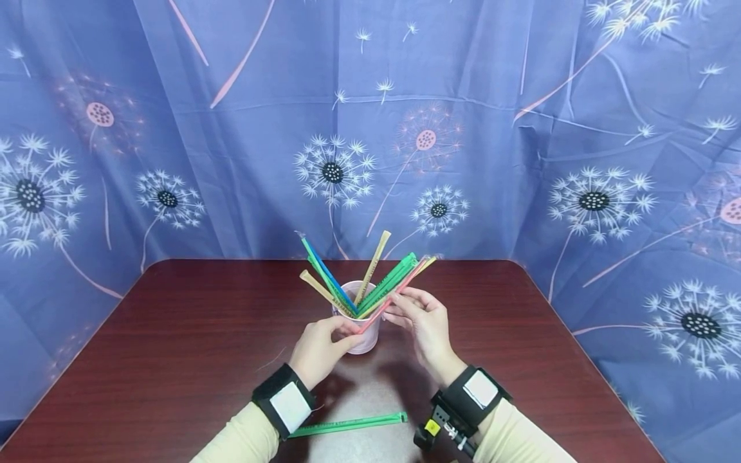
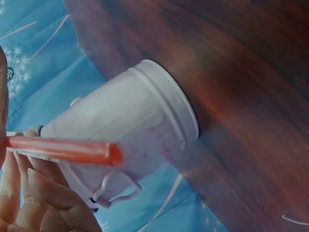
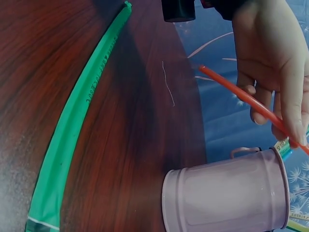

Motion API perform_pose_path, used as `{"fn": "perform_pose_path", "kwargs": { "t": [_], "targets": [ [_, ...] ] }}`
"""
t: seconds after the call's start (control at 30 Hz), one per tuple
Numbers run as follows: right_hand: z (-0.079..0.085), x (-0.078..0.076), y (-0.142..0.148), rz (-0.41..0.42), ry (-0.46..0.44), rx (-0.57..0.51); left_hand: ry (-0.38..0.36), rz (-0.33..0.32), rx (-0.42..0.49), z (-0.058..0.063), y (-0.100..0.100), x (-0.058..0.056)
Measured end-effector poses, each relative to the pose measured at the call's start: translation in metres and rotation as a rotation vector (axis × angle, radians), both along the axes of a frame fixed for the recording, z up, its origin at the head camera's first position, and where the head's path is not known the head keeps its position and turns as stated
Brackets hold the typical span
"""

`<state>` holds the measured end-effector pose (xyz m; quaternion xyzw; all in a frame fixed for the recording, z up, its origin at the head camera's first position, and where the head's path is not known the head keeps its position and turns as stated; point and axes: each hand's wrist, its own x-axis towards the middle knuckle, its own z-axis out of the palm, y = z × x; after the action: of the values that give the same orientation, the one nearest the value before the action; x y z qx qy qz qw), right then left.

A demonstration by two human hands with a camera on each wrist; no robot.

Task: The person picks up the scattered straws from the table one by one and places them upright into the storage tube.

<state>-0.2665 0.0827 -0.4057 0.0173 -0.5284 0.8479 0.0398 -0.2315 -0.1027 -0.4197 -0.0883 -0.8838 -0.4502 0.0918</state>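
Over the near rim of a small pale pink bucket (image 1: pixel 363 341), both hands hold a slanting red straw (image 1: pixel 384 303). Its lower end is in the thumb and fingers of my left hand (image 1: pixel 321 346). Higher up, the thumb and fingers of my right hand (image 1: pixel 421 321) pinch it. The left wrist view shows the straw's rounded red end (image 2: pixel 91 151) sticking out past the fingers, in front of the bucket wall (image 2: pixel 116 111). Several wrapped straws stand in the bucket, among them green straws (image 1: pixel 389 283), a blue straw (image 1: pixel 329 273) and a yellowish straw (image 1: pixel 372 267).
A green wrapped straw (image 1: pixel 347 424) with dark printing lies on the dark red table (image 1: pixel 191 341), close to the forearms. The bucket has a small side handle (image 2: pixel 120 188). A thin pale thread (image 3: pixel 168 84) lies on the wood. Blue dandelion-print cloth (image 1: pixel 260 161) hangs around the table.
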Motion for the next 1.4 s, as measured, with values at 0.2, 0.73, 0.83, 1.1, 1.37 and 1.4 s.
{"fn": "perform_pose_path", "kwargs": {
  "t": [0.2, 0.73, 0.83, 1.1, 1.37, 1.4],
  "targets": [
    [0.003, 0.0, 0.002, -0.03, 0.016, 0.011, -0.009, 0.011, 0.011, 0.001, 0.003, -0.002],
    [0.023, -0.008, 0.025, -0.125, 0.109, 0.032, -0.086, 0.286, 0.113, -0.017, -0.001, -0.018],
    [0.03, -0.009, 0.031, -0.156, 0.127, 0.021, -0.083, 0.297, 0.192, -0.021, 0.001, -0.021],
    [0.049, -0.017, 0.046, -0.26, 0.216, -0.044, -0.118, 0.194, 0.12, -0.019, 0.001, -0.024],
    [0.051, -0.023, 0.053, -0.341, 0.262, -0.082, -0.11, 0.176, 0.057, -0.016, 0.0, -0.023],
    [0.05, -0.023, 0.053, -0.347, 0.268, -0.078, -0.112, 0.175, 0.059, -0.016, 0.001, -0.023]
  ]
}}
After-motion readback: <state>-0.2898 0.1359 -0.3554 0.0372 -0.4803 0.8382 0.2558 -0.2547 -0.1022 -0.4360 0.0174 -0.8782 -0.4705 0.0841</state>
